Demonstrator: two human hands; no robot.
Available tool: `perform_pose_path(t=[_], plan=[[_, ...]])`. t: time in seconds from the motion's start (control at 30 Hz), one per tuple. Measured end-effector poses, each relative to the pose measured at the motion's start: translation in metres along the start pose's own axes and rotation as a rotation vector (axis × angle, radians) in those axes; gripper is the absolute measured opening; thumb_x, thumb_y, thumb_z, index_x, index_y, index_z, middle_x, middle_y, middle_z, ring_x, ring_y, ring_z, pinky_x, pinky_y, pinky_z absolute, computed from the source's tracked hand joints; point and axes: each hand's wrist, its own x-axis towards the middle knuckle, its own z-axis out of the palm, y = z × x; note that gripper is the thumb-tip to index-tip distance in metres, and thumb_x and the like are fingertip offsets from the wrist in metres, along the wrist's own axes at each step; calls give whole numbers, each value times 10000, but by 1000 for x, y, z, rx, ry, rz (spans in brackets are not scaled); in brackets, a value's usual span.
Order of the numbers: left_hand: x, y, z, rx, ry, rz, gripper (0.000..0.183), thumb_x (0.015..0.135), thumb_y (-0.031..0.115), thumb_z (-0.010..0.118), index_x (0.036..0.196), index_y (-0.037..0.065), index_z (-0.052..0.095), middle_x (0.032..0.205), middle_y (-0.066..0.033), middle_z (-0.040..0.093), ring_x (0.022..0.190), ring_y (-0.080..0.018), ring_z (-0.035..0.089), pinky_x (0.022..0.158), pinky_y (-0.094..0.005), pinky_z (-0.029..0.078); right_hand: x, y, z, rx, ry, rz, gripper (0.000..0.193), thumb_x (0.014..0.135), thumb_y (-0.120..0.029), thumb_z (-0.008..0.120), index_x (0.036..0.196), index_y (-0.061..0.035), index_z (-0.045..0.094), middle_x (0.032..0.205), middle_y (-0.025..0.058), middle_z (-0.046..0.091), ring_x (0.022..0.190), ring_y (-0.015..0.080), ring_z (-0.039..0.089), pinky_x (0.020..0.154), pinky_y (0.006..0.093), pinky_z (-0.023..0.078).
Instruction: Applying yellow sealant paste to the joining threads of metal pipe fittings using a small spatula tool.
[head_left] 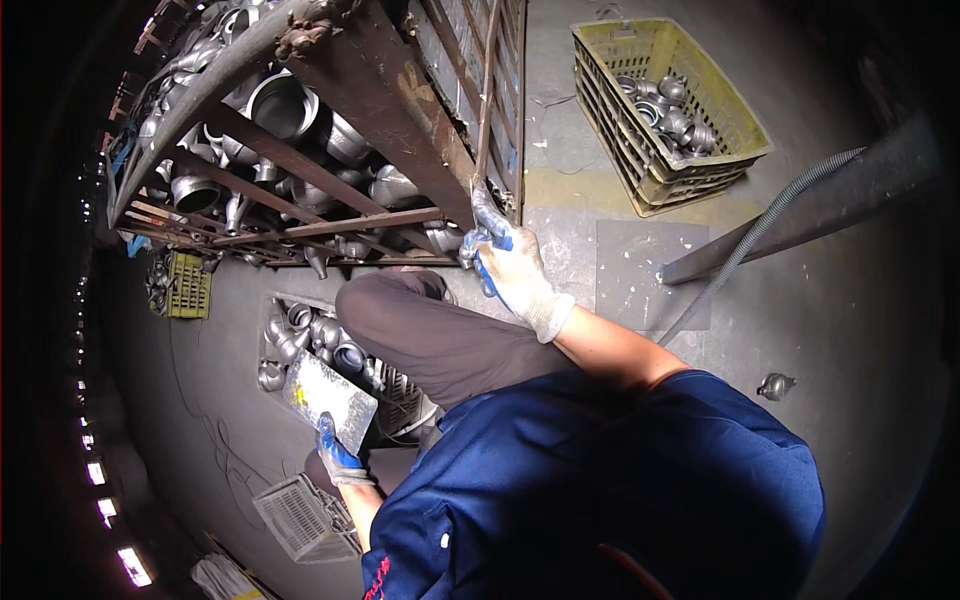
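Note:
My left hand [341, 458], in a white and blue work glove, grips the lower edge of a flat pale rectangular board [331, 393] with a yellow smear. The board tilts over a crate of grey metal castings [325, 328] beside my knee. My right hand [510, 265], gloved the same way, is up at the lower corner of a rusty metal cage [440, 155]. Its fingers look curled around the corner post, partly hidden by the glove's back. Behind the bars, the cage is heaped with grey metal pipe-like castings [283, 108].
A yellow plastic crate [640, 180] with castings stands at the far right. A smaller yellow crate [188, 285] sits at the left, a grey crate [295, 515] near my left arm. A slanted metal post [790, 215] with a hose rises at the right. One casting [775, 387] lies on the floor.

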Motion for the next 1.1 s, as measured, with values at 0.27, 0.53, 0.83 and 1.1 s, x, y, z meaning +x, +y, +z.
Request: perform_pose_path(t=[0.27, 0.53, 0.83, 1.1], plan=[[4, 1, 1, -57, 7, -21, 453, 865, 236, 536, 1205, -58, 483, 1088, -161, 580, 921, -260, 602, 811, -366, 497, -2, -12, 1, -120, 18, -65, 455, 853, -38, 494, 1303, -89, 459, 734, 0, 590, 470, 51, 449, 379, 194, 367], [-6, 6, 16, -110, -27, -10, 487, 851, 247, 554, 1220, -59, 471, 1085, -159, 579, 923, -260, 597, 811, -365, 494, -14, -41, 14, 142, -14, -101, 506, 853, -27, 504, 1345, -102, 415, 754, -6, 594, 510, 37, 464, 412, 184, 383], [5, -4, -4, -103, -29, -36, 491, 852, 258, 559, 1223, -51, 471, 1086, -152, 578, 936, -256, 591, 826, -363, 485, -16, -90, 26, -259, -25, -545, 497, 834, 16, 471, 1317, -105, 458, 745, 13, 589, 606, 63, 512, 600, 224, 466], [-1, 2, 7, -108, -30, -7, 447, 867, 286, 545, 1164, -48, 517, 1055, -146, 607, 884, -246, 619, 783, -351, 509, -7, -79, 24, 14, 8, 2, 483, 865, -58, 520, 1336, -113, 433, 730, -19, 564, 465, 22, 395, 377, 184, 354]])
